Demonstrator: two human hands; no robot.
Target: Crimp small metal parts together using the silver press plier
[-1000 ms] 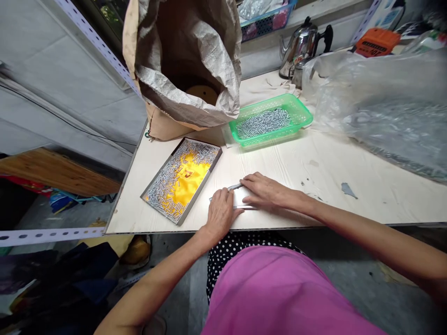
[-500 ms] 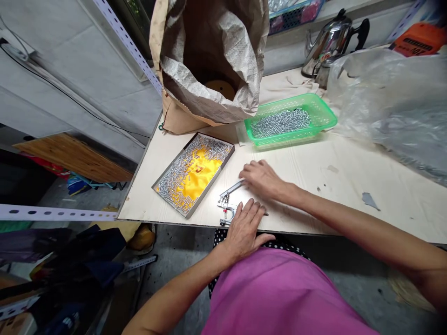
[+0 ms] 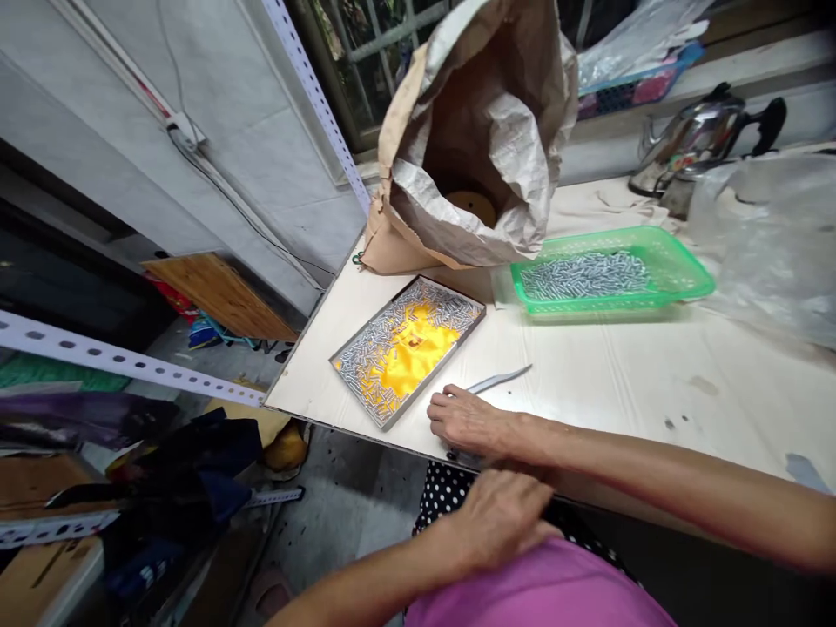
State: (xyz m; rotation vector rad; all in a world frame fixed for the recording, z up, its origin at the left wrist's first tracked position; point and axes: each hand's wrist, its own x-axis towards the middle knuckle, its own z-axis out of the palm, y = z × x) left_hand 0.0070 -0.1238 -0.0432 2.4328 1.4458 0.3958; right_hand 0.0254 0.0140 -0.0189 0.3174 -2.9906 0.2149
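My right hand (image 3: 471, 424) is over a metal hand tool near the table's front edge, its fingers curled around the body. One long grey handle (image 3: 500, 380) sticks out past the knuckles, and a small dark end shows below the hand. The rest of the tool is hidden. My left hand (image 3: 508, 514) is off the table edge, in front of my pink top, smeared by motion with its fingers bent. Left of the tool lies a shallow tray (image 3: 418, 399) with a yellow bottom, strewn with small silvery metal pins (image 3: 366, 357).
Behind, a green plastic basket (image 3: 607, 306) holds many similar metal pins. A big open paper sack (image 3: 405, 235) stands at the back left of the table (image 3: 588, 366). A steel kettle (image 3: 692, 139) and a clear plastic bag (image 3: 777, 252) are at the right.
My right hand has come down onto the tool's body and covers it. The tool's handle now points to the right. My left hand has drawn back off the table. The view has shifted.
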